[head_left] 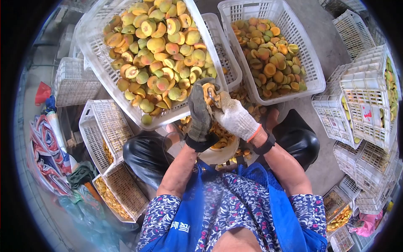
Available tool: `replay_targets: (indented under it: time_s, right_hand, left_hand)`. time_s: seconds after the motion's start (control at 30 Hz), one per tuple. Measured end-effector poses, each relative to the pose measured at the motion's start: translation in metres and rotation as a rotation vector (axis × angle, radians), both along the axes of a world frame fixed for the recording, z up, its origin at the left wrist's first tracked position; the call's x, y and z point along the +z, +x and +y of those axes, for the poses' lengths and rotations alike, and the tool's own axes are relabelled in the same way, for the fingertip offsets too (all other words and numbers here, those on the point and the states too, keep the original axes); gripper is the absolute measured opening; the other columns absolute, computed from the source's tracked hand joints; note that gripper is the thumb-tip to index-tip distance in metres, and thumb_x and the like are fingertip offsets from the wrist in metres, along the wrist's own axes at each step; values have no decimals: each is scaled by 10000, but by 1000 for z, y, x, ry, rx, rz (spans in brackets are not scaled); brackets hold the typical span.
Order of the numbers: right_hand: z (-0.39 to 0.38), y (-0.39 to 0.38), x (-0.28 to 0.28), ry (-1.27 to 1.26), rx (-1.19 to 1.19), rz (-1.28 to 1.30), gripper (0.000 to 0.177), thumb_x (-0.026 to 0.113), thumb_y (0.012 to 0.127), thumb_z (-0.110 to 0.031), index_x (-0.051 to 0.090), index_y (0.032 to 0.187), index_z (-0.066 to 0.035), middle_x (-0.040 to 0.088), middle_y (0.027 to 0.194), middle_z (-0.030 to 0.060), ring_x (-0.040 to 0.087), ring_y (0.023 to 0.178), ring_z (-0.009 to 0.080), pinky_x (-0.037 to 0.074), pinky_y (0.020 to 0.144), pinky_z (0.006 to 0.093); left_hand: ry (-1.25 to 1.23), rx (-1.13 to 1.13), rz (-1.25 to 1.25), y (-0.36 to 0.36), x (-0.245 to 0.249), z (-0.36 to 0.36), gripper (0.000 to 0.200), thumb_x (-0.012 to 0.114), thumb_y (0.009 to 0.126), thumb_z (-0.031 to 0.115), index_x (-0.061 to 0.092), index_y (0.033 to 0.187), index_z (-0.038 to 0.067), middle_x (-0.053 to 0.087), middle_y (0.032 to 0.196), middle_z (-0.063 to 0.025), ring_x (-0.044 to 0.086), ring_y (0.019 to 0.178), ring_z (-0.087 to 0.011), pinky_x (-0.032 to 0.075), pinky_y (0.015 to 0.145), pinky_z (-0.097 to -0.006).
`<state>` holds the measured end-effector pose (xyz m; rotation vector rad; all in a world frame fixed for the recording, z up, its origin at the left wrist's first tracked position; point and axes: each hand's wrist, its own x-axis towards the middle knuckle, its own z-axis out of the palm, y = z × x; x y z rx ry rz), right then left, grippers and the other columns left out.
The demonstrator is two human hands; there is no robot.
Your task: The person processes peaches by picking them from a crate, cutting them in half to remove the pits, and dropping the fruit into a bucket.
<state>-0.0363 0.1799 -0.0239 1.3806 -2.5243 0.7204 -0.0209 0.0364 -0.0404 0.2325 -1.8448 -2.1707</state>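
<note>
From my feed, both hands meet at the centre of the frame; the left hand (199,115) wears a dark grey glove, its fingers curled shut around an orange fruit half (208,90), holding it just above the near rim of the large white crate (96,54); that crate fills the upper left and is heaped with halved yellow-green and orange fruit. The right hand (235,118), in a white knit glove, presses against the left; its fingers are closed tight on a small metal tool (214,99) that touches the fruit half; I cannot tell the tool's shape. Below the hands, partly hidden, sits a bowl (218,146) holding more fruit pieces; a second crate (312,80) of halves lies at upper right; stacked crates (365,105) stand at the right edge; a blue apron (189,218) covers the lower centre.
</note>
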Motion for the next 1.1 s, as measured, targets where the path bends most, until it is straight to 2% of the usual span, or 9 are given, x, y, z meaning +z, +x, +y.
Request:
replay_targets:
  time_s: [0.07, 0.17, 0.23, 0.3, 0.4, 0.63, 0.83, 0.93, 1.1]
  right_hand:
    - [0, -2, -2, 12, 53, -82, 122, 629, 786, -70, 615, 873, 14, 593, 913, 185, 619, 792, 352, 516, 662, 420]
    - [1, -7, 5, -67, 43, -497, 188, 604, 823, -90, 602, 971, 26, 615, 953, 222, 623, 837, 393, 514, 718, 434]
    - [4, -13, 9, -97, -56, -1008, 274, 575, 845, -137, 582, 1074, 12, 625, 1031, 238, 620, 903, 413, 509, 775, 426]
    - [4, -13, -1, -140, -39, -1013, 266, 549, 848, -211, 607, 982, 11, 649, 1008, 228, 630, 873, 409, 504, 744, 447]
    - [-1, -13, -14, -209, -51, -997, 312, 551, 858, -246, 597, 1019, 18, 641, 994, 242, 605, 936, 397, 484, 800, 431]
    - [0, -11, 25, -69, -55, -1472, 367, 561, 842, -263, 604, 1058, 30, 652, 934, 235, 626, 839, 383, 494, 757, 426]
    - [-6, 3, 7, 160, 132, -1030, 388, 562, 802, -234, 593, 1056, 58, 639, 807, 169, 619, 729, 230, 515, 693, 381]
    - [-4, 27, 10, -300, 115, -2009, 225, 628, 857, -212, 641, 1011, -48, 569, 697, -38, 519, 567, 42, 460, 518, 217]
    - [-13, 20, 39, -37, 266, -1992, 278, 674, 847, -338, 608, 871, -69, 538, 653, -68, 505, 596, 36, 421, 522, 202]
  left_hand:
    - [-518, 102, 103, 3, -24, -7, 414, 365, 1031, 314, 582, 1138, -22, 635, 1009, -101, 599, 948, -163, 485, 861, -305]
    - [-72, -182, -78, 0, 8, -13, 416, 380, 1024, 338, 556, 1162, -13, 619, 1011, -93, 603, 910, -171, 507, 805, -305]
    - [-241, -251, -9, -5, 24, -18, 450, 369, 1028, 363, 592, 1117, -17, 640, 965, -85, 616, 875, -166, 510, 811, -293]
    - [-415, -319, 68, -6, 27, -20, 493, 358, 1032, 389, 629, 1073, -22, 661, 920, -77, 629, 840, -162, 513, 816, -282]
    - [371, -244, -366, -4, 33, -13, 550, 345, 1029, 455, 625, 1077, -15, 654, 948, -71, 616, 860, -139, 515, 803, -260]
    - [383, -240, -233, 8, 18, -22, 437, 391, 1036, 353, 629, 958, -6, 653, 903, -86, 611, 824, -151, 508, 762, -280]
    - [-11, -552, -137, 15, 14, -39, 426, 431, 1023, 337, 631, 882, -12, 645, 835, -85, 607, 787, -157, 497, 739, -302]
    - [297, -473, -294, 40, 20, -35, 464, 441, 1006, 384, 610, 828, -9, 621, 835, -106, 604, 783, -195, 501, 743, -332]
    - [595, -240, -303, 59, 23, -68, 506, 471, 963, 497, 595, 920, 8, 593, 913, -162, 610, 921, -265, 506, 889, -433]
